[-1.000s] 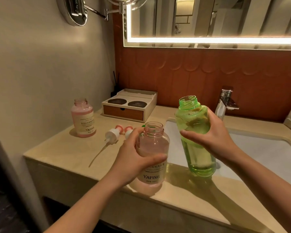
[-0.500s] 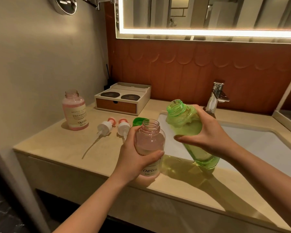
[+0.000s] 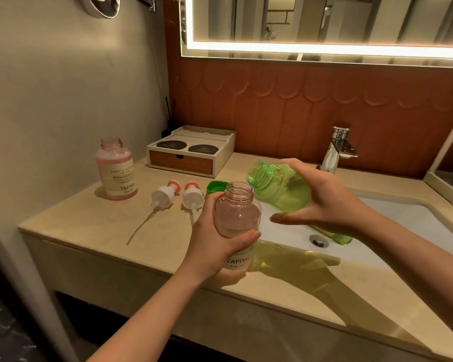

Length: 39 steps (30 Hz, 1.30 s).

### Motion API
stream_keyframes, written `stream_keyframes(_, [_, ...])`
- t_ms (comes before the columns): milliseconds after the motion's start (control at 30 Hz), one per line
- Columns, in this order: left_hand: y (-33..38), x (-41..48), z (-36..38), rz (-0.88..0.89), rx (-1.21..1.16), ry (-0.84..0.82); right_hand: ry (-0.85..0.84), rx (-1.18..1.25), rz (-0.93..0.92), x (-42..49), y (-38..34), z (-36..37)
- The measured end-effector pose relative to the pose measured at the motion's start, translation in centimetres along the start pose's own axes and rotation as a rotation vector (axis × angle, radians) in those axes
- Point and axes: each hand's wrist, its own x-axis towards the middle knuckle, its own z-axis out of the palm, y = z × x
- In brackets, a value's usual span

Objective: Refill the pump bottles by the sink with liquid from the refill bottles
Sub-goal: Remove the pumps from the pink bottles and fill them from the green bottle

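Green refill bottle [image 3: 280, 188] tipped toward open pink bottle [image 3: 237, 218] at a bathroom counter [image 3: 89, 226].

The left hand [image 3: 217, 241] grips the pink bottle upright at the counter's front edge. The right hand [image 3: 324, 202] clasps the tilted green bottle, its mouth just beside the pink neck and its base over the sink [image 3: 403, 220]. Behind lie a green cap [image 3: 215, 186] and two pump heads [image 3: 164, 195]. A second open pink bottle [image 3: 117, 171] stands near the wall.

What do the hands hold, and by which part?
The left hand grips the pink bottle round its body; right hand the tilted green bottle round its middle.
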Motion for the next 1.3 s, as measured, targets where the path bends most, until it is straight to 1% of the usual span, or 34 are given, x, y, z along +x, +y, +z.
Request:
stream_keyframes(133, [-0.2,0.0,0.0,0.004,0.001,0.001,0.005,-0.08,-0.037,0.2,-0.6,-0.6])
stream_keyframes(267, [-0.2,0.0,0.0,0.005,0.001,0.001,-0.012,-0.168,-0.027,0.3,-0.9,-1.0])
stream_keyframes(467, [-0.1,0.0,0.0,0.008,0.0,-0.005,-0.043,-0.237,-0.022,0.7,-1.4,-1.7])
stream_keyframes(667, [0.2,0.0,0.0,-0.007,-0.013,-0.019,-0.052,-0.386,-0.022,0.9,-1.8,-2.1])
stream_keyframes(1133, [0.3,0.0,0.1,-0.006,-0.014,-0.023,-0.084,-0.534,-0.047,1.4,-2.3,-2.7])
stream_keyframes(1300, [0.2,0.0,0.0,0.005,-0.004,-0.017,-0.087,-0.553,-0.055,1.5,-2.4,-2.8])
